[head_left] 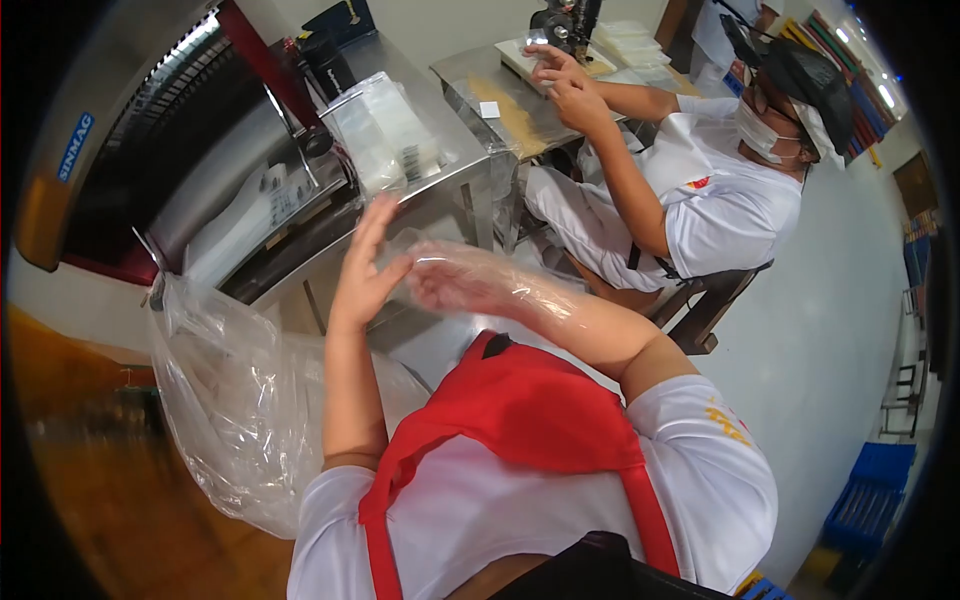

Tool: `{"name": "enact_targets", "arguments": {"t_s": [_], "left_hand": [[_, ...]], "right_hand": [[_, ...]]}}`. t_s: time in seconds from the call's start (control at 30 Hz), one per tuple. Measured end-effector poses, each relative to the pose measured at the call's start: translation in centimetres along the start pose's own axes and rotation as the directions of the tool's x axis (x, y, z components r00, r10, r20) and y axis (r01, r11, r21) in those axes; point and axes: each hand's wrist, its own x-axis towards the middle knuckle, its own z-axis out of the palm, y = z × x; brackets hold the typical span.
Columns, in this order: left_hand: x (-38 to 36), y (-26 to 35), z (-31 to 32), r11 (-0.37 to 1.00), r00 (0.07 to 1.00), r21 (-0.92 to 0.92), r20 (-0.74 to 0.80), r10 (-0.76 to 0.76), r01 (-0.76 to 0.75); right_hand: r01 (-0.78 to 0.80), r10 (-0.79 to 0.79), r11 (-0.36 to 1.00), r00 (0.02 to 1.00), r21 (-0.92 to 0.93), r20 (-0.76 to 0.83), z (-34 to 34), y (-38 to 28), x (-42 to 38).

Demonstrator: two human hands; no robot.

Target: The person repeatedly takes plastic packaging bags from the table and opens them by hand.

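Note:
A clear plastic bag (520,285) covers my right hand (445,275) and reaches along the forearm, with shiny creases in it. Blurred under the film, that hand's fingers look bunched near the bag's end. My left hand (370,260) is raised beside it, fingers stretched upward and thumb spread out. The left thumb's tip is right at the end of the bag, where loose film shows between the two hands.
Flat clear bags (385,130) lie on a steel table (465,140) ahead. A SINMAG machine (140,130) stands at left above a large plastic liner (230,400). At right, a masked co-worker (720,185) sits by another table with a small machine (565,30).

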Motion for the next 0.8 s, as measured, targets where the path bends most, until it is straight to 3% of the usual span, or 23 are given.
{"name": "enact_targets", "arguments": {"t_s": [0.03, 0.07, 0.1, 0.13, 0.17, 0.2, 0.23, 0.27, 0.3, 0.33, 0.4, 0.43, 0.47, 0.5, 0.53, 0.57, 0.6, 0.63, 0.67, 0.7, 0.73, 0.77, 0.8], "left_hand": [[-0.6, -0.4, 0.3, 0.87, 0.957, -0.428, 0.249, -0.148, 0.246], [-1.1, -0.6, 0.4, 0.516, 0.846, -0.689, 0.511, -0.152, 0.509], [-1.6, -0.7, 0.3, 0.52, 0.852, -0.691, 0.498, -0.163, 0.503], [-2.1, -0.7, 0.1, 0.528, 0.857, -0.697, 0.5, -0.128, 0.486], [-2.8, -0.7, -0.1, 0.532, 0.861, -0.705, 0.499, -0.099, 0.469], [-3.6, -0.6, -0.3, 0.529, 0.869, -0.71, 0.48, -0.119, 0.464], [-4.6, -0.5, -0.6, 0.513, 0.881, -0.722, 0.433, -0.19, 0.465], [-5.8, -0.4, -1.4, 0.51, 0.889, -0.728, 0.378, -0.258, 0.457], [-7.1, -0.2, -2.2, 0.509, 0.891, -0.735, 0.32, -0.324, 0.449], [-8.0, -0.3, -3.5, 0.6, 0.931, -0.722, 0.181, -0.316, 0.345], [-10.6, 0.4, -8.2, 0.781, 0.954, -0.595, -0.076, -0.288, 0.189], [-12.2, 1.6, -11.2, 0.877, 0.924, -0.462, -0.265, -0.276, 0.13], [-14.4, 2.8, -14.8, 0.949, 0.849, -0.276, -0.455, -0.269, 0.153], [-16.3, 4.9, -17.9, 0.969, 0.726, -0.209, -0.645, -0.24, 0.134], [-17.4, 6.8, -19.8, 0.983, 0.582, -0.137, -0.792, -0.182, 0.12], [-17.7, 7.9, -20.5, 0.983, 0.563, -0.119, -0.808, -0.177, 0.139], [-17.2, 8.5, -20.7, 0.947, 0.456, 0.144, -0.89, -0.003, 0.287], [-16.9, 8.8, -20.4, 0.822, 0.376, 0.361, -0.906, 0.197, 0.441], [-16.3, 8.5, -19.9, 0.647, 0.533, 0.522, -0.821, 0.205, 0.555], [-15.7, 8.1, -19.3, 0.434, 0.675, 0.67, -0.718, 0.17, 0.602], [-15.7, 6.5, -19.0, 0.404, 0.739, 0.645, -0.66, -0.131, 0.648], [-16.2, 3.7, -18.8, 0.362, 0.725, 0.631, -0.545, -0.422, 0.686], [-18.1, -0.1, -19.1, 0.246, 0.564, 0.652, -0.335, -0.755, 0.717]], "right_hand": [[0.177, -0.161, 0.967, 0.982, -0.185, 0.099, 1.2, 1.0, -0.1], [0.355, -0.247, 0.802, 0.93, -0.481, 0.274, 1.8, 0.8, -0.5], [0.544, -0.322, 0.521, 0.839, -0.658, 0.438, 2.5, 0.6, -0.9], [0.549, -0.312, 0.523, 0.835, -0.653, 0.452, 1.9, 2.3, 0.2], [0.362, -0.23, 0.845, 0.911, -0.394, 0.343, 1.0, 5.3, 1.9], [0.1, -0.082, 0.994, 0.959, -0.052, 0.271, 2.0, 5.6, 2.0], [0.068, -0.048, 0.996, 0.956, -0.056, 0.291, 2.0, 5.5, 1.2], [0.071, 0.046, 0.915, 0.959, -0.396, 0.278, 4.8, 1.5, -1.7], [0.099, 0.107, 0.815, 0.943, -0.571, 0.316, 5.3, 0.1, -2.3], [0.15, 0.167, 0.682, 0.921, -0.716, 0.352, 5.8, -1.4, -2.9], [-0.057, 0.367, 0.73, 0.873, -0.681, 0.32, 4.1, -1.1, -0.5], [0.047, 0.242, 0.807, 0.883, -0.589, 0.402, 4.1, -2.3, -0.3], [-0.034, 0.213, 0.838, 0.939, -0.545, 0.269, 3.4, -1.9, 0.8], [-0.071, 0.204, 0.766, 0.969, -0.639, 0.137, 4.3, -2.7, 1.5], [-0.072, 0.196, 0.713, 0.976, -0.697, 0.1, 4.9, -2.8, 2.5], [-0.056, 0.167, 0.743, 0.98, -0.667, 0.104, 6.2, -2.5, 3.2], [-0.04, 0.13, 0.776, 0.987, -0.63, 0.097, 7.2, -2.2, 3.9], [-0.04, 0.136, 0.777, 0.985, -0.628, 0.106, 8.3, -1.4, 4.5], [0.018, 0.095, 0.765, 0.985, -0.644, 0.14, 10.1, -0.5, 5.6], [0.08, 0.049, 0.75, 0.983, -0.657, 0.177, 11.8, 0.4, 6.5], [0.151, -0.039, 0.658, 0.985, -0.738, 0.167, 13.4, 1.9, 7.8], [0.21, -0.13, 0.548, 0.978, -0.809, 0.166, 14.5, 3.7, 9.2], [0.126, 0.019, 0.623, 0.984, -0.772, 0.177, 15.1, 4.8, 10.7]]}}
